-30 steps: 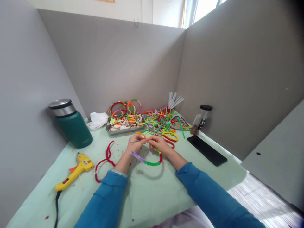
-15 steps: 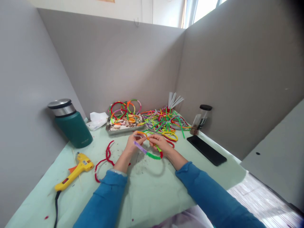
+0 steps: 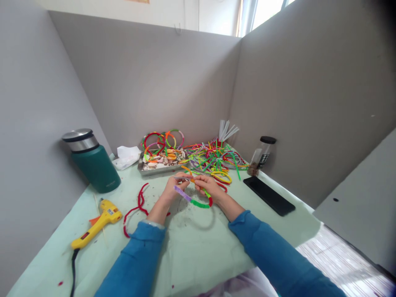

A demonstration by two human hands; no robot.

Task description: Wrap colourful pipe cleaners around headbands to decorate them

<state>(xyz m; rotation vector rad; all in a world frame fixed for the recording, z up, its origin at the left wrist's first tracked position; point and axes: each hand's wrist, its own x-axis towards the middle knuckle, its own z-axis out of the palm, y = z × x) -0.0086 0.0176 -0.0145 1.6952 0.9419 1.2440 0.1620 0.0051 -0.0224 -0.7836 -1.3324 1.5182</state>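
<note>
My left hand [image 3: 173, 187] and my right hand [image 3: 208, 185] meet above the middle of the table, both pinched on one multicoloured pipe-cleaner ring [image 3: 194, 201]. The ring has purple, green, red and orange stretches and hangs below my fingers, just off the pale green table cover [image 3: 192, 251]. An orange end sticks up between my fingertips. A thin silvery piece shows by my left fingers; I cannot tell what it is.
A red pipe cleaner [image 3: 136, 206] lies left of my hands, a yellow glue gun [image 3: 95, 225] further left. A green flask [image 3: 93, 161], a metal tray of shells [image 3: 162, 161], finished rings [image 3: 162, 138], a heap of pipe cleaners [image 3: 216, 159], a black phone [image 3: 269, 196] and a small jar [image 3: 262, 154] stand behind.
Both hands lifted the ring slightly and drew it closer together; the orange end now stands up between the fingertips. Nothing else on the table moved.
</note>
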